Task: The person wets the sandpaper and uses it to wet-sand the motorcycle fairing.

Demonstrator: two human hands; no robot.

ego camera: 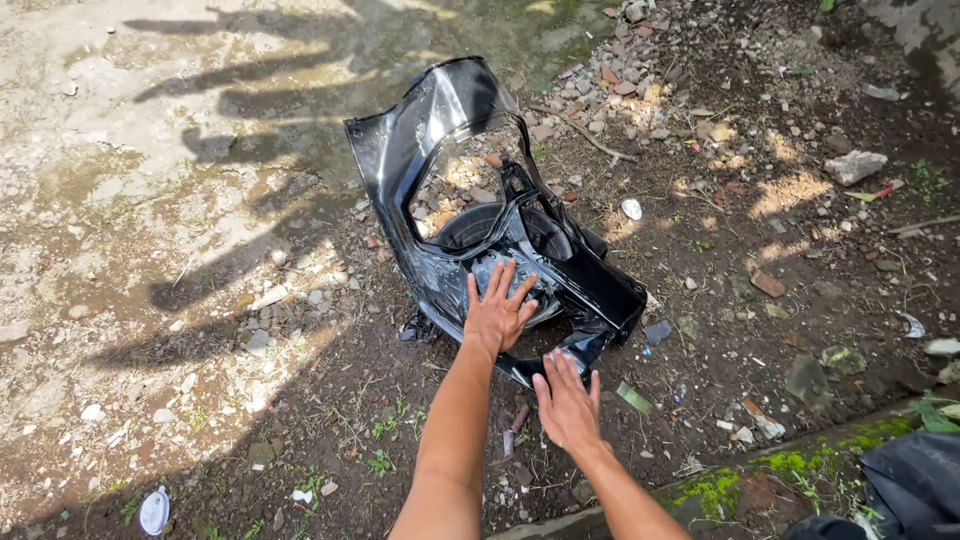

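My right hand (pixel 568 405) lies open and flat, fingers spread, on the near edge of the glossy black plastic motorcycle fairing panel (pixel 590 285), gripping nothing; my left hand (pixel 497 312) presses just as open on its middle. With both palms only resting, I judge the slick shell could slide or rock on the loose stones and dirt ground (pixel 300 400), and a hard push might crack its thin ribs or scratch the shine against the gravel. The panel lies on the ground right before me, tilted, its far end raised. It is curved and hollow, with a large open cut-out through which rubble (pixel 620 85) shows, and sunlight glares off its upper rim.
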